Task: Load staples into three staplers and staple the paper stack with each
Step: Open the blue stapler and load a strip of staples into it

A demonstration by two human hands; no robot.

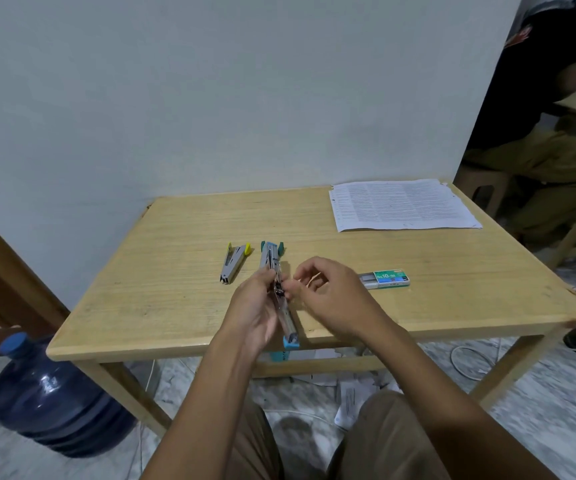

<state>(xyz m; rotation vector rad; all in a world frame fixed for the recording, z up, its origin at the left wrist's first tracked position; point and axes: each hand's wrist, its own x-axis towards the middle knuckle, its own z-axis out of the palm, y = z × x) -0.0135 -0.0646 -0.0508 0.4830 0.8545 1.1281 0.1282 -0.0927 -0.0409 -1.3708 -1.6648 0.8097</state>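
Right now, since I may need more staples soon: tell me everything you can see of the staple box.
The staple box is small, flat and looks like cardboard, with a green and blue label reading No.10. Its inner tray is slid partly out at the left end, showing grey staples. It lies flat on the wooden table, long side running left to right, just right of the right hand, which does not touch it. Only the table touches it.

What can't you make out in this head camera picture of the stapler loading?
Head view only:
Any staples in the right hand: hidden by its curled fingers.
Magazine of the blue stapler: partly covered by the left hand, so I cannot tell if it is loaded.
Text on the paper stack: too small to read.
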